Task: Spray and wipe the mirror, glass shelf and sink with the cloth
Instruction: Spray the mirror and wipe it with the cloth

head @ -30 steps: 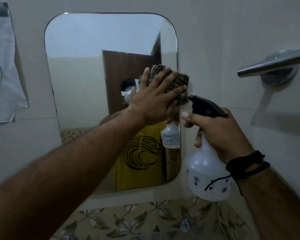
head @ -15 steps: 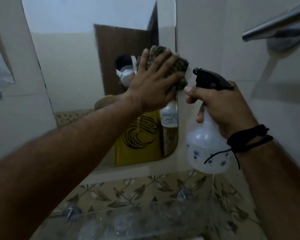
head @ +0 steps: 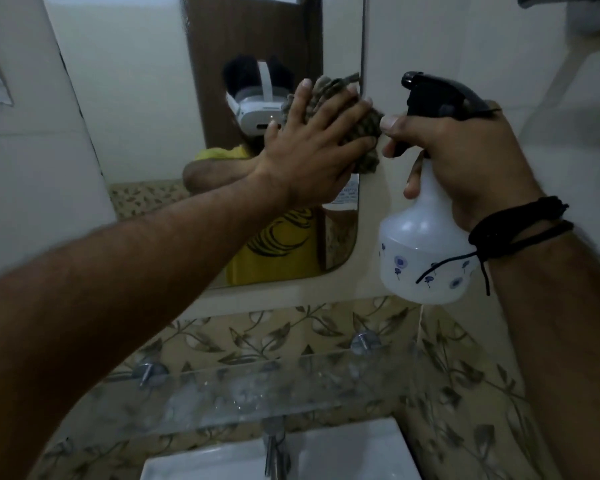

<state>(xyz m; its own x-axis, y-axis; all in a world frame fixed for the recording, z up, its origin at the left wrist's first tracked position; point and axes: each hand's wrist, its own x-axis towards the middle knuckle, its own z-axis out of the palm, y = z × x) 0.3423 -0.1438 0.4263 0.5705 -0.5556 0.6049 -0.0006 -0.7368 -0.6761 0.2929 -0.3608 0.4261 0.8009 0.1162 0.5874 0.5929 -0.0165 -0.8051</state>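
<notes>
Glass of the mirror [head: 146,109] runs out at its right edge, and I have the cloth [head: 355,123] pressed right there, part of it lapping past the edge onto the cream wall tile [head: 426,32]. Open mirror lies to the left of my left hand [head: 312,154]; to the right there is little room, since the right hand [head: 465,157] hangs just beside the cloth. My left arm reaches up from the near left, fingers spread flat over the cloth, palm pushing it to the glass. The right hand curls round the neck of the spray bottle [head: 426,251], forefinger across the black trigger head [head: 440,95], bottle upright. Crumpled and brown-green, the cloth bunches under my fingers. Below, the glass shelf [head: 257,393] carries droplets, and the white sink [head: 343,455] sits nearest with its tap [head: 274,448].
</notes>
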